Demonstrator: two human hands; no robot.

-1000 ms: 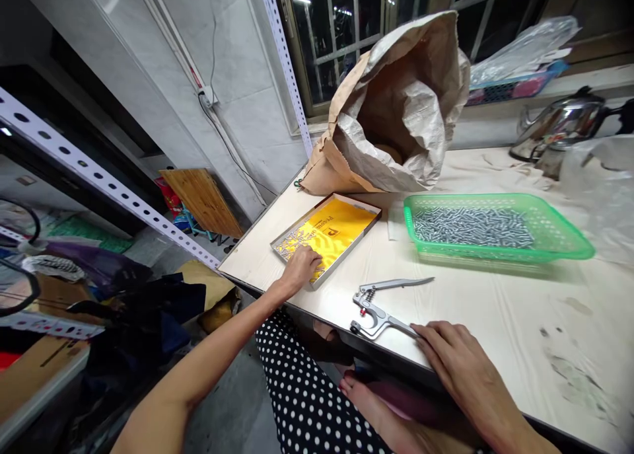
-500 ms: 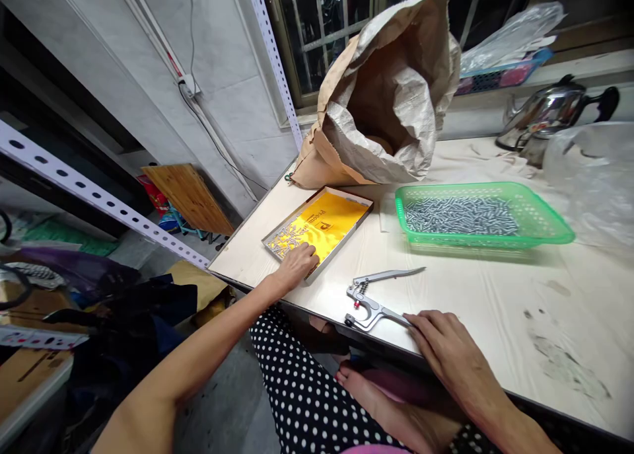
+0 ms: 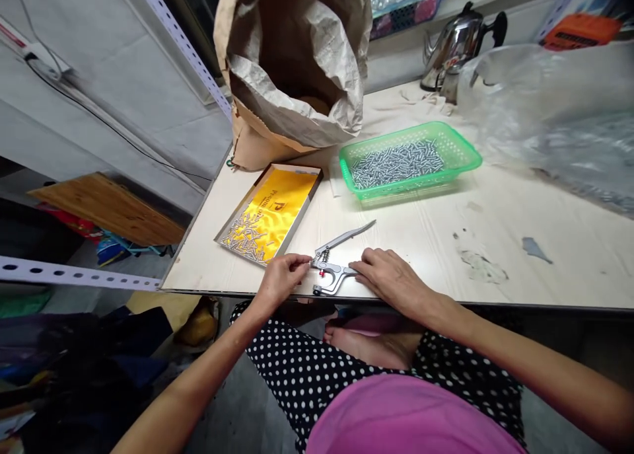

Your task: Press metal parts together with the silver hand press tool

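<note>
My left hand [image 3: 283, 281] is closed in a pinch at the jaw end of the grey snap pliers [image 3: 339, 269]. A tiny bright bit shows at its fingertips, which looks like a small metal pin. The pliers lie on the table near the front edge, handles spread, with a spring and a red part by the jaw. My right hand [image 3: 391, 279] grips the end of the lower handle. Left of the pliers lies a shallow box [image 3: 313, 193] with a yellow lining [image 3: 284, 203] and loose metal pins [image 3: 245, 236] in its near end.
A green basket [image 3: 465, 155] of metal pins [image 3: 396, 163] stands behind the pliers. A big paper sack [image 3: 272, 137] gapes open at the back left. Farther right are a metal kettle [image 3: 456, 44] and a clear plastic bag [image 3: 559, 110]. A grey scrap [image 3: 535, 249] lies on the table [image 3: 421, 242].
My left hand has left the pins in the box and moved right to the pliers' jaw. My right hand stays at the handle. The camera view has turned to the right.
</note>
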